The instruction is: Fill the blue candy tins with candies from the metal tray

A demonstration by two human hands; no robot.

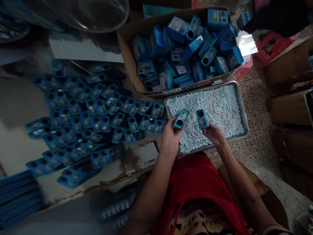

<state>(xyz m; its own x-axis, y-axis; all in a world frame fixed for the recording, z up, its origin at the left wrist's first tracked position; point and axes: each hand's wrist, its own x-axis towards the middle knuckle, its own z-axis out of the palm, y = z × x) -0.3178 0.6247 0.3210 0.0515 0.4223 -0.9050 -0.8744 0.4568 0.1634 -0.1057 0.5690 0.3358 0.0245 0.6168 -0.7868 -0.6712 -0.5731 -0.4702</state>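
Note:
Over a metal tray (245,122) of small pale pellets, my left hand (173,132) grips a small blue box (182,118) with a round dark hole in its upper face. To its right, my right hand (213,132) holds another blue box (202,119) by its lower end, its hole also facing up. The two boxes are apart. Many similar blue boxes (85,120) stand in rows on the table to the left, with pale pellets showing in some holes.
A cardboard carton (129,65) heaped with blue boxes lies behind the tray. A white device (148,152) rests near the table's front edge. Flat blue pieces (18,199) are stacked at the lower left. Red stools (276,47) and brown cartons (290,106) stand at the right.

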